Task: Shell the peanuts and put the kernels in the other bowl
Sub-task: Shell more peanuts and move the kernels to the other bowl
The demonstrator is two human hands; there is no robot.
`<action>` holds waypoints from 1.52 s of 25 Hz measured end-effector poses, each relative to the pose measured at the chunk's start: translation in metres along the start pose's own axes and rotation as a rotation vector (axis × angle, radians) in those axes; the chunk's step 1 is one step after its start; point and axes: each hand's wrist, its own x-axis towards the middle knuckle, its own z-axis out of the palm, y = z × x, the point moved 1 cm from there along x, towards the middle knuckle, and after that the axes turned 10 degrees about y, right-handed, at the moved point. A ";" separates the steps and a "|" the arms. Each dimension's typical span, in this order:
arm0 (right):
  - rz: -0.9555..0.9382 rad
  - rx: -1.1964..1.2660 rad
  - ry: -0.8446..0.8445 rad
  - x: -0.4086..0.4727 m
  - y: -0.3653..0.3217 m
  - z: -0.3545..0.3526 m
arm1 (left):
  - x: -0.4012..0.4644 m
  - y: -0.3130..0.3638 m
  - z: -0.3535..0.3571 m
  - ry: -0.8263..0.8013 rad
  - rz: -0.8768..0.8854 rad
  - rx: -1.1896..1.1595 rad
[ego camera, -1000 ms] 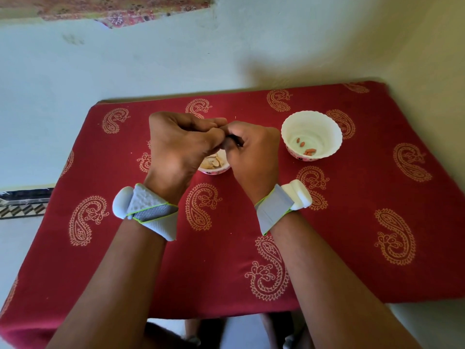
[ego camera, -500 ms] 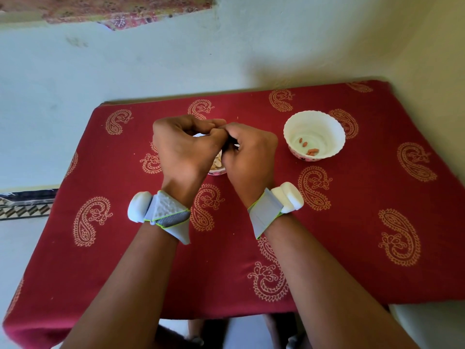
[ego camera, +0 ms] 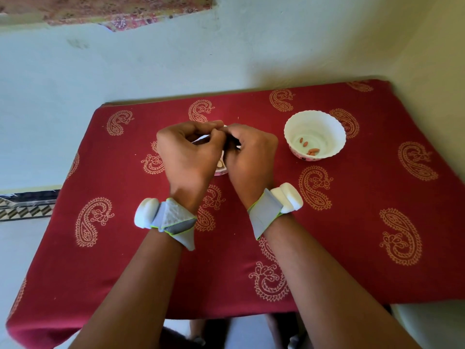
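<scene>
A white scalloped plastic bowl (ego camera: 315, 134) stands upright at two o'clock, holding several reddish-brown peanut kernels (ego camera: 312, 151). Another small white bowl with peanuts (ego camera: 221, 170) sits centre, mostly hidden.

Red paisley tablecloth (ego camera: 352, 222), perhaps cotton

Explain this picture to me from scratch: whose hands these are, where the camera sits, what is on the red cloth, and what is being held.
There is no machine here. One wide-angle camera worn on a person's head looks down at their two bare hands. The left hand and right hand meet fingertip to fingertip, pinching something too hidden to identify; given the task, probably a peanut. Each wrist carries a grey strap with a white foam block. The table is covered by a red cloth with a gold paisley print. On it, to the right, stands a white scalloped bowl holding a few reddish peanut kernels. A second small bowl sits mostly hidden behind the hands.
</scene>
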 end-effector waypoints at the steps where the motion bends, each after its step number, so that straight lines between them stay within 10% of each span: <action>1: 0.025 0.026 -0.014 0.002 0.003 -0.002 | 0.005 -0.003 -0.004 -0.090 -0.052 -0.040; 8: 0.326 0.246 -0.129 0.013 0.014 -0.002 | 0.017 -0.014 -0.022 -0.309 -0.122 -0.197; 38: 0.062 0.175 -0.255 0.020 0.023 -0.009 | 0.022 -0.012 -0.030 -0.384 0.176 -0.021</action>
